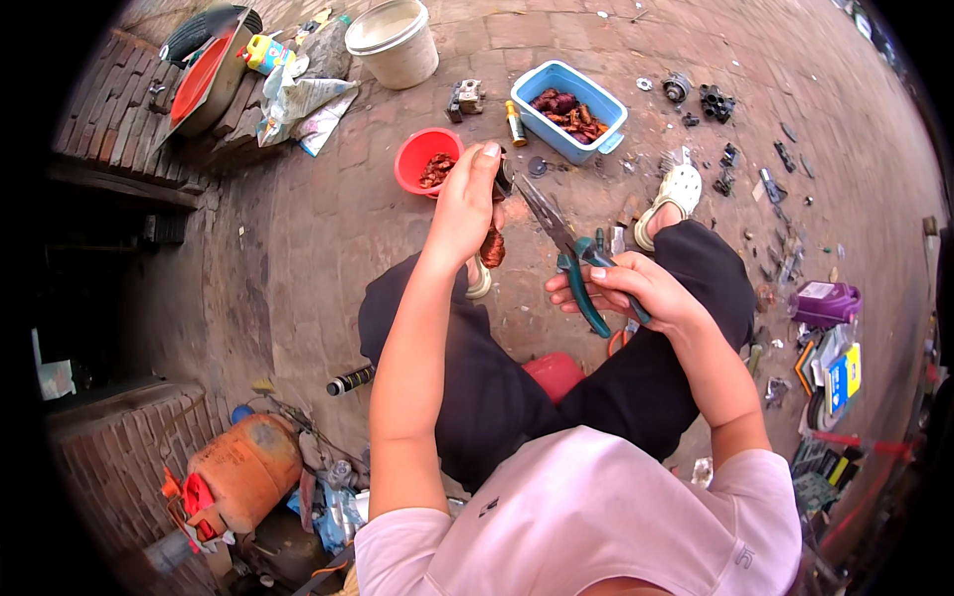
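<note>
My left hand (pixel 462 204) is closed around a small motor part with a reddish-brown copper winding (pixel 493 248) showing below the fingers. A dark end (pixel 504 171) of it sticks out beside the thumb; the middle is hidden by the hand. In my right hand (pixel 636 288) is a pair of long-nose pliers (pixel 576 248) with dark green handles, its jaws parted and pointing up toward the left hand. Just beyond the left hand stands a red bucket (pixel 405 164) with copper-coloured pieces inside. Farther off, a blue basin (pixel 563 139) holds several reddish-brown coil pieces.
Loose dark motor parts (pixel 715 102) lie scattered on the brick ground to the right, near a purple jug (pixel 827 304). A white bucket (pixel 393 45) stands far back. An orange gas cylinder (pixel 246 472) is at the lower left. A black-handled tool (pixel 351 380) lies beside my left knee.
</note>
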### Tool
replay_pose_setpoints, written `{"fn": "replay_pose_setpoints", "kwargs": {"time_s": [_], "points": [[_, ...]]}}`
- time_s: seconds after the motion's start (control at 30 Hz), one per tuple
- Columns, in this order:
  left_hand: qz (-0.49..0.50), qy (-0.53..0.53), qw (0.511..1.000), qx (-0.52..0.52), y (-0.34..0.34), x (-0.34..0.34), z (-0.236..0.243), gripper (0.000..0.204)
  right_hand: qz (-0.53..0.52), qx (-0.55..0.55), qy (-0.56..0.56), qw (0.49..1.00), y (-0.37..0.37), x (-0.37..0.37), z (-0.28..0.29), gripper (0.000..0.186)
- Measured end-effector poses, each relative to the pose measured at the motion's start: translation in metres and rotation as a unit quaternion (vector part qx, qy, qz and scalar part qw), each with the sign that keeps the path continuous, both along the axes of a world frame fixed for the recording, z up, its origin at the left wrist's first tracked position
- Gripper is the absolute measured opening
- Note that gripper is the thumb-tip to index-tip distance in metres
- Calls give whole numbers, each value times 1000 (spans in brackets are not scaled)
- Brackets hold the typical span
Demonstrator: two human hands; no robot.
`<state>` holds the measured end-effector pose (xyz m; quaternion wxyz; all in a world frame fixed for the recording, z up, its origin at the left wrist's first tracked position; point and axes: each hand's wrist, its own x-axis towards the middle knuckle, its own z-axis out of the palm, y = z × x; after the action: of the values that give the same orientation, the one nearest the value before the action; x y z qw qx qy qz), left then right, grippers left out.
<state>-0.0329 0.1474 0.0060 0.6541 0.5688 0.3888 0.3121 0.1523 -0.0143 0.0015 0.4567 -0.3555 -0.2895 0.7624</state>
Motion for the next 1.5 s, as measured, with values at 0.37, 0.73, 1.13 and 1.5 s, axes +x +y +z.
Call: {"fn": "replay_pose_setpoints", "kwargs": {"time_s": [0.37, 0.73, 1.13, 1.5], "points": [[24, 13, 1000, 9, 0, 1, -3, 40, 22, -7, -7, 1000, -3, 1, 1, 47], [-10, 14, 998, 58, -4, 3, 0, 39, -30, -18, -34, 999, -4, -8, -5, 39], [8, -41, 998, 53, -5, 9, -1, 49, -78, 107, -235, 963, -17, -28, -13, 20], [55, -61, 993, 82, 7, -3, -4, 45, -116, 316, -460, 822, -18, -22, -4, 14]]}}
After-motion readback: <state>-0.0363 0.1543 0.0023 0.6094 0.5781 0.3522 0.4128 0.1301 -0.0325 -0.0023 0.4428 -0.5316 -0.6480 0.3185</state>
